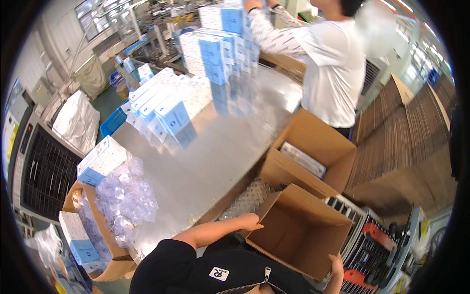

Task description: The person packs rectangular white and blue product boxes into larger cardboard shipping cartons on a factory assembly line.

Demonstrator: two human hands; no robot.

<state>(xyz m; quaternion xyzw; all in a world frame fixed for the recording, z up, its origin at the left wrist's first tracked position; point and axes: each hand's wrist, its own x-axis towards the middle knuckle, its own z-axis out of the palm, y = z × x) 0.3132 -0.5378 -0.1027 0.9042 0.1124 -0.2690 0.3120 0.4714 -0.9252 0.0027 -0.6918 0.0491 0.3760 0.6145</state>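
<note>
An open brown cardboard box [308,232] stands right in front of me, its inside bare. My left hand [250,222] is closed on its left rim near the far corner. At the near right edge my right hand [336,265] grips the opposite wall, fingers bent over the rim. Just beyond stands a second open carton [313,183] with a flat white-and-blue box [303,160] lying inside it.
A metal table [196,171] carries stacked white-and-blue boxes [166,105] and a heap of clear plastic pieces [125,196]. Flattened cardboard [391,147] is stacked at right, near a roller conveyor [369,245]. A co-worker [333,63] stands across, reaching towards boxes.
</note>
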